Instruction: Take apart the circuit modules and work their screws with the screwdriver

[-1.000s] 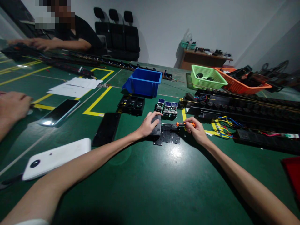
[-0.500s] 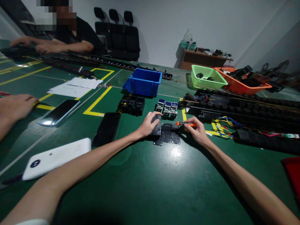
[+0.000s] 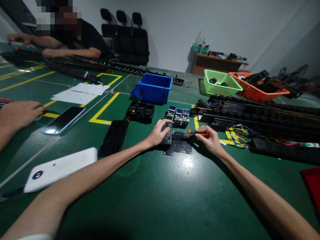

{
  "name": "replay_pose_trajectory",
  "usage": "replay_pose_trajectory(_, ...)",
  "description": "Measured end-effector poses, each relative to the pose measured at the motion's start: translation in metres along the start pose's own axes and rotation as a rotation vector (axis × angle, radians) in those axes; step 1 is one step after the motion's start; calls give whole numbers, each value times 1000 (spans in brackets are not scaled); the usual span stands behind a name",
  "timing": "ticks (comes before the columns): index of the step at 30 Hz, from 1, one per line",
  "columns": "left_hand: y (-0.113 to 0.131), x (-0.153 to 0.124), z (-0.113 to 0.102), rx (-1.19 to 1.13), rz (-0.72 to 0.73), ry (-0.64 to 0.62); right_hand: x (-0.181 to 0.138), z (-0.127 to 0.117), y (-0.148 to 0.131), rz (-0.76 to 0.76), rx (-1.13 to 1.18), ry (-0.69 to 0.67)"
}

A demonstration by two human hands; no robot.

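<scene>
Plainly, on the green table (image 3: pixel 155 193), our left hand (image 3: pixel 157 134) clasps the black box (image 3: pixel 167 140); to its right, our right hand (image 3: pixel 210 139) pinches the orange-handled screwdriver (image 3: pixel 192 132), long axis running sideways toward the box (whether its tip touches, we cannot tell).

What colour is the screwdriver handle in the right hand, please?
The handle is orange with darker parts; the head view shows it.

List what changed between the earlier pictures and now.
The co-worker's hand at the left edge moved right, toward the light-blue phone; the seated co-worker's hands spread apart. The right hand shifted its fingers slightly on the orange screwdriver. The left hand stayed on the black case.
</scene>
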State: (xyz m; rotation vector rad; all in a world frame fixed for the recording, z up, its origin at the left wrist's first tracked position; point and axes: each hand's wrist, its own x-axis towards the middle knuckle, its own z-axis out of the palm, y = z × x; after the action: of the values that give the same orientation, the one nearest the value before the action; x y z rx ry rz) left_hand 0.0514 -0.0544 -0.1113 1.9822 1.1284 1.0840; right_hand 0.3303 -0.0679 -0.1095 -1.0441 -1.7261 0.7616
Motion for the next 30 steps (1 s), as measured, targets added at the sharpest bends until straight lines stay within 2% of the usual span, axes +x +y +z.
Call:
replay_pose_trajectory(5,0,0,0,2,-3,-15,-1,0,1,209,240,-17)
replay_pose_trajectory(9,0,0,-1,-3,1,-15,-1,1,2,273,349,-23)
replay_pose_trajectory(14,-1,0,-1,-7,-9,-13,0,2,0,231,277,-73)
replay_pose_trajectory(20,1,-1,-1,-8,-15,-15,0,2,-4,186,147,-46)
replay_pose_trajectory(30,1,0,-1,7,-2,-13,0,0,-3,139,78,-33)
